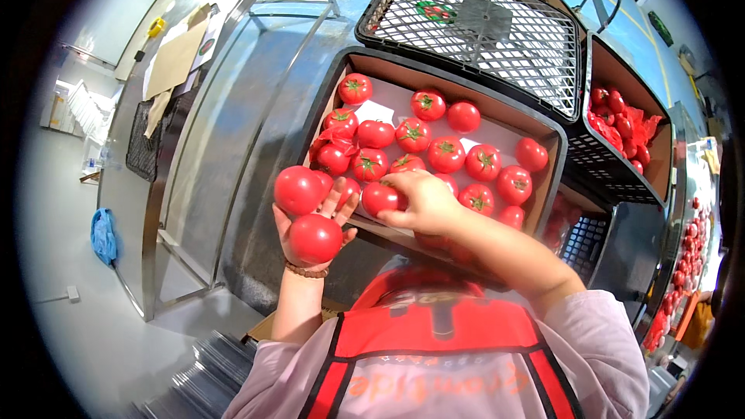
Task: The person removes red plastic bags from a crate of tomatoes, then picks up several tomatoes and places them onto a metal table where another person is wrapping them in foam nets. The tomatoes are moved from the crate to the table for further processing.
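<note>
My left hand (332, 203) is cupped at the near left corner of a black crate (549, 171). In it rest two large red tomatoes, an upper tomato (297, 190) toward the fingertips and a lower tomato (315, 239) on the palm side. A further tomato shows partly behind the upper one; whether my hand touches it is unclear. My right hand (429, 202) reaches in from the right, its fingers closed round a tomato (382, 199) near the crate's front edge. Several loose tomatoes (446, 155) with green calyxes lie over the crate's pale lining, partly hidden by my right forearm.
An upturned or empty mesh crate (477, 15) leans beyond the tomatoes. To the right, another black crate (613, 151) holds red produce in red bags. A metal-framed table (198, 109) stands at left with cardboard on it. Clear plastic containers (209, 372) are stacked at lower left.
</note>
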